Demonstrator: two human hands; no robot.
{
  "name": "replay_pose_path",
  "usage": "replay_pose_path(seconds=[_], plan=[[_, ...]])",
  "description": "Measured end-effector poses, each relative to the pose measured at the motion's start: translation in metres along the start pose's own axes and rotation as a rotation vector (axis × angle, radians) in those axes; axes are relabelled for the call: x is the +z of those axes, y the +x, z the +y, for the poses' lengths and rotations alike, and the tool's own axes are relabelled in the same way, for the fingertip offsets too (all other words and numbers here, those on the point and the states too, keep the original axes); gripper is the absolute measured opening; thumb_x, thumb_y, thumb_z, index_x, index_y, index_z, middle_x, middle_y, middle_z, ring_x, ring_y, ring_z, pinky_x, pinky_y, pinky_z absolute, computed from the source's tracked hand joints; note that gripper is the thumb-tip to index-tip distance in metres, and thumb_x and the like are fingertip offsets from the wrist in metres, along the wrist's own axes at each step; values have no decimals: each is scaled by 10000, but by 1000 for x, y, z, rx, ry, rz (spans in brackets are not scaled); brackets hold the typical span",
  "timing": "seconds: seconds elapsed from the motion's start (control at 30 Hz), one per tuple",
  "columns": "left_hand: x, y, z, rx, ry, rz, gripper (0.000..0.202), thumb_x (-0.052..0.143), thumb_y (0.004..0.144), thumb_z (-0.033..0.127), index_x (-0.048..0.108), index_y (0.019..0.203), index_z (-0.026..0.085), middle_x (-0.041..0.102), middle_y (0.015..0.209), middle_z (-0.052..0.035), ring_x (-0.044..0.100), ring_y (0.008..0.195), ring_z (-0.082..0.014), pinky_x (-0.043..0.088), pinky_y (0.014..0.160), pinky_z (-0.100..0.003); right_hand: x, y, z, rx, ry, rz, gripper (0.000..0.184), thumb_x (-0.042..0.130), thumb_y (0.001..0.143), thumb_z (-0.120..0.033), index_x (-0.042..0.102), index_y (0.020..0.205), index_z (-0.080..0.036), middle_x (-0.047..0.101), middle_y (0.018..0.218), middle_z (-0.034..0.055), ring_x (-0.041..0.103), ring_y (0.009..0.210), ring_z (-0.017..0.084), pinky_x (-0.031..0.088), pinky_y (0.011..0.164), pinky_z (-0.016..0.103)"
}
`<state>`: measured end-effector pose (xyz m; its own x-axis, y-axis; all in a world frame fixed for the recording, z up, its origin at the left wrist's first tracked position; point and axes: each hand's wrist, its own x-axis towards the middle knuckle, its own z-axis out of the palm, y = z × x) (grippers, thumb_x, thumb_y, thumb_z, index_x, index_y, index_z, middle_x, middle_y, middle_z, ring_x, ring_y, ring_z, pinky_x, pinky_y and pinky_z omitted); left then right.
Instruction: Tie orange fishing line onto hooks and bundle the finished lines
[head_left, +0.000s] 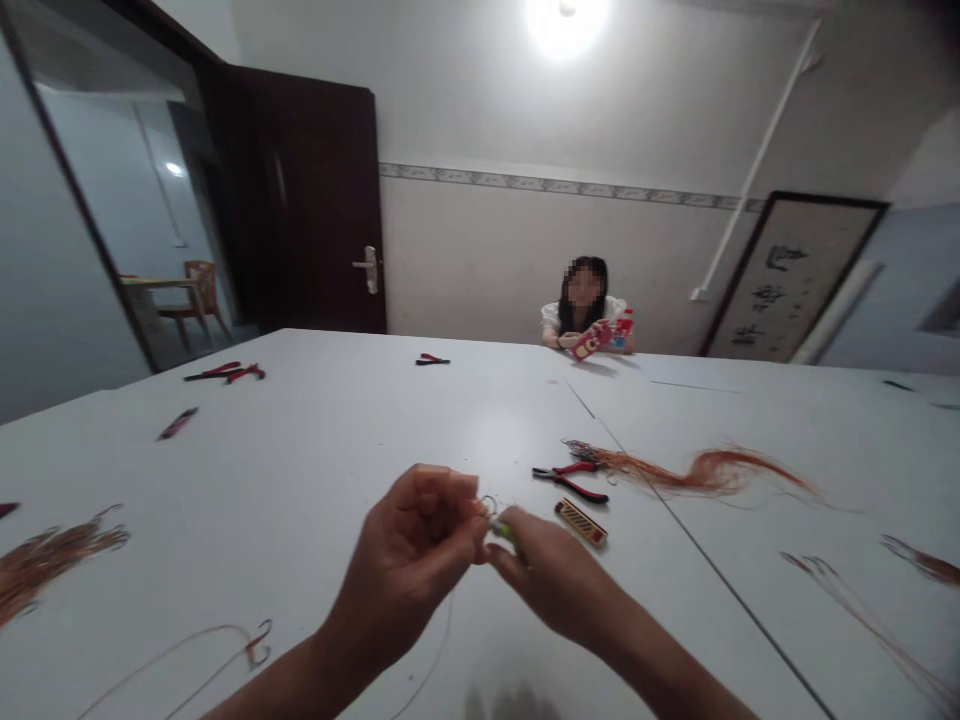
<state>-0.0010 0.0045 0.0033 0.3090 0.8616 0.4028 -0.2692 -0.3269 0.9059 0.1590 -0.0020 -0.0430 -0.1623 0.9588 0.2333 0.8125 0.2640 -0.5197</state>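
Over the white table [330, 440], my two hands meet at a fishing hook [490, 503]. My left hand [412, 560] pinches the hook between thumb and fingers. A thin fishing line [448, 630] trails down below it. The fingers of my right hand [551, 565] are closed around a small tool with a bright green part [505, 531], its tip up against the hook; its exact kind is hidden by my fingers. Just beyond my right hand lie red-and-black pliers [570, 482] and a small yellow, dark-striped block [582, 522].
Hooks with orange lines [690, 478] spread at right, another hook bundle [56, 560] at left. Tied hooks [259, 643] lie near my left forearm. More pliers [433, 360] and a pair at far left [229, 372] rest farther off. A person [585, 305] sits across the table holding a phone.
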Motion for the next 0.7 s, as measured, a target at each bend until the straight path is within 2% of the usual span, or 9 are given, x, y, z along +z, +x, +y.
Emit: replay_pose_path(seconds=[0.13,0.23,0.5,0.57,0.6,0.63,0.7], plan=[[-7,2,-1,-11,137,20,131,660,756,154,582,831,229,614,689,47,590,581,-87,512,553,-170,32,3,17,-1,-175,-137,105,531,782,-227,596,842,-170,657,831,96,607,690,232,380,553,287],[-11,2,-3,-24,188,-2,103,656,766,197,583,831,228,615,693,37,601,584,-104,524,556,-190,41,4,19,8,-268,-180,127,537,762,-200,615,853,-159,663,816,105,622,687,242,401,544,288],[-8,-1,-2,-31,209,-8,79,657,768,227,592,813,230,606,678,33,589,568,-106,522,549,-191,29,5,7,-49,-362,-142,93,621,721,-195,658,759,-118,670,755,135,627,750,319,496,632,411],[-7,-1,0,-30,203,-5,74,662,760,222,599,798,229,608,673,34,591,553,-103,521,534,-186,19,7,6,-44,-357,-87,244,652,728,-245,657,928,-105,676,868,155,620,846,340,506,702,445],[-5,-2,0,-29,196,1,71,665,754,219,603,788,228,608,662,35,591,549,-103,521,531,-184,12,8,5,-32,-356,-45,384,643,757,-271,600,1097,-99,644,1027,184,575,988,363,485,788,475],[-4,-2,1,-28,184,15,71,669,747,214,607,777,227,606,652,37,588,546,-102,520,528,-181,5,9,4,-22,-358,22,524,622,791,-291,480,1259,-103,547,1214,208,465,1153,380,432,889,506],[0,-3,3,-36,154,44,69,676,732,211,613,756,225,599,637,40,576,542,-99,516,524,-177,-11,11,3,-19,-371,244,679,557,856,-292,210,1418,-137,232,1459,199,132,1351,366,270,1035,537]])
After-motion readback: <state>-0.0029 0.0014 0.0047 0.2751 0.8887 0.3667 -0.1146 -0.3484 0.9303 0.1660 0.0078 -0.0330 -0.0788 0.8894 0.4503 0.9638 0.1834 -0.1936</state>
